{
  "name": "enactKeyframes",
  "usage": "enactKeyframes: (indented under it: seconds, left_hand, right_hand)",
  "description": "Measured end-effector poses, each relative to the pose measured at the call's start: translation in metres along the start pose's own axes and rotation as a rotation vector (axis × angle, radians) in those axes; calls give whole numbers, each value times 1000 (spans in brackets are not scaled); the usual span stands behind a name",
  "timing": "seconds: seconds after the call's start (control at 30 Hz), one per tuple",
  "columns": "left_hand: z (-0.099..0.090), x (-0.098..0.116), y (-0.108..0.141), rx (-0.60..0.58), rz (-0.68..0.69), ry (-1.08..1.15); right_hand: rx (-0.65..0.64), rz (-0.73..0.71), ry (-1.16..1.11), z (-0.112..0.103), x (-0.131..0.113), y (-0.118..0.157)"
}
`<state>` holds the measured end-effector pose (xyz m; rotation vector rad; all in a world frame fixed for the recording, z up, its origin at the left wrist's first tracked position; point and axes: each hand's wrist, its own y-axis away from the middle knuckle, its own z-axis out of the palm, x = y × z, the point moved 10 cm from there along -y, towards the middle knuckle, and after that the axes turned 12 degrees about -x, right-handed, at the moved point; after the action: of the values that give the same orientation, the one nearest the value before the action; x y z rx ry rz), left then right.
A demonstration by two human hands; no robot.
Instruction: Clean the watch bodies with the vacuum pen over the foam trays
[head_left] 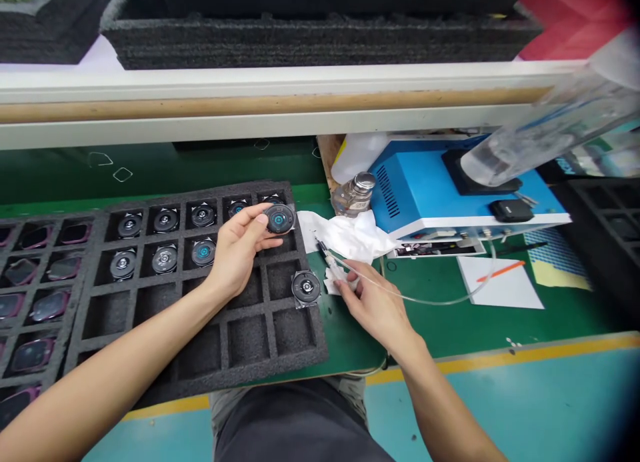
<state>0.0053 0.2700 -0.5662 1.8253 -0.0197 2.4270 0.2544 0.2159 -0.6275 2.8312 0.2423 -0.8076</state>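
My left hand (239,249) pinches a round black smartwatch back (279,219) with concentric rings, held over the upper right corner of a black foam tray (200,345). Similar round parts sit in the tray's upper pockets, among them a watch back (203,252) with a blue-green centre. Another round watch back (306,287) rests on the tray's right edge. My right hand (373,302) is closed around a dispensing syringe (334,261), its dark tip pointing up and left, with white tissue against it. A clear tube (425,303) loops from the syringe toward a blue machine.
Crumpled white tissue (357,235) and a glass bottle (354,194) stand before the blue machine (430,182). A clear cylinder (540,139) leans above it. An orange stick (500,271) lies on white paper. Left, another foam tray (47,309) holds purple-edged parts. A shelf edge (280,125) crosses above.
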Motion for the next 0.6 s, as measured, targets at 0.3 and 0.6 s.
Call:
enactKeyframes:
  seconds: [0.3, 0.6]
  left_hand:
    - [2, -2, -3, -11, -15, 32]
    - [4, -4, -8, -20, 3, 60]
  right_hand:
    - [110, -83, -1109, -9, 18, 27]
    - [-83, 469, -1484, 42, 47, 124]
